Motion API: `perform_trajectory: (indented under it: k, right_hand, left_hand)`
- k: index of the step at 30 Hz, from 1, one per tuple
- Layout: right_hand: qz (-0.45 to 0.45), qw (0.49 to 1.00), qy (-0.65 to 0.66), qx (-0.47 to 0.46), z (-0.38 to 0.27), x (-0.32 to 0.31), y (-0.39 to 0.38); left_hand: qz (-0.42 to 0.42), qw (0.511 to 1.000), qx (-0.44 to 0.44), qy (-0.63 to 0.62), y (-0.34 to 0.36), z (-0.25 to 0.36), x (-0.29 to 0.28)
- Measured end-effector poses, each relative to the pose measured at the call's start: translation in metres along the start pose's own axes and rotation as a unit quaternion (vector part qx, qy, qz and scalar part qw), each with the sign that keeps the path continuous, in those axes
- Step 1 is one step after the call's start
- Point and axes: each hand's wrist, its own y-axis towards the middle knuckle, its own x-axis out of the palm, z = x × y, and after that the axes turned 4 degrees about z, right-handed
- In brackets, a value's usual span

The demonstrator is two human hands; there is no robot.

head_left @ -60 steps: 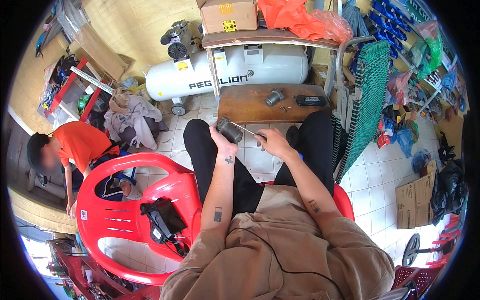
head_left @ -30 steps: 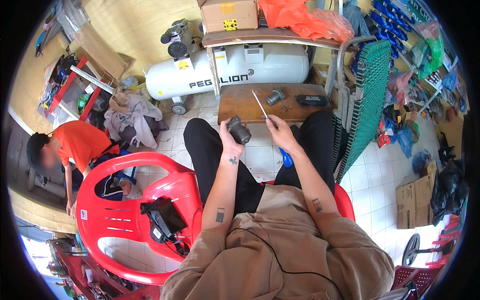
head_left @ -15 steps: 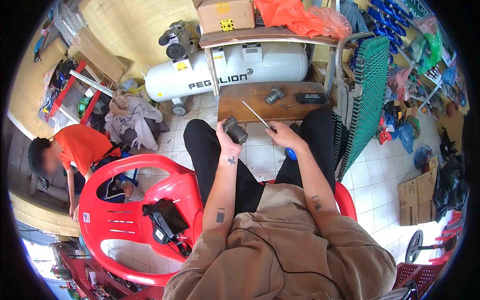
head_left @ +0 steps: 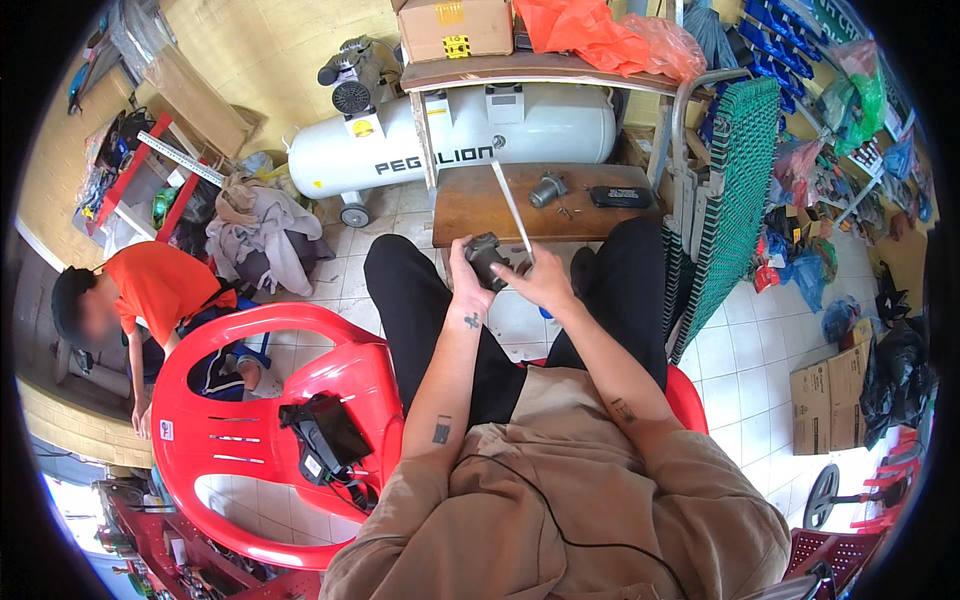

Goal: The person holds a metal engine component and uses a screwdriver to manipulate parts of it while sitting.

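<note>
A brown cardboard box (head_left: 448, 28) sat on the shelf well above and beyond the two hands, with a yellow label (head_left: 449, 13) near its top edge and a smaller yellow-and-black sticker (head_left: 457, 46) on its front. Below it, beyond the hands to the left, a small yellow round sticker (head_left: 362, 128) marked the white tank. Far off to the right of the hands and nearer the person, open brown cartons (head_left: 832, 400) stood on the tiled floor.

A dark grey, perhaps black, metal part (head_left: 486, 256); silvery screwdriver shaft (head_left: 513, 212); brown counter (head_left: 480, 205); red chair (head_left: 262, 420); white compressor tank (head_left: 460, 140).
</note>
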Motion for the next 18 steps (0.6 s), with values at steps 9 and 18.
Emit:
perform_trajectory:
  k: [9,18]
  right_hand:
    - [0.061,0.996,-0.062,-0.027,0.024,0.019,0.023]
    - [0.083,0.990,-0.054,-0.103,0.013,0.018,0.038]
  left_hand:
    - [-0.036,0.997,0.049,-0.036,0.001,-0.013,0.001]
    - [-0.008,0.995,0.097,-0.012,0.009,-0.012,0.002]
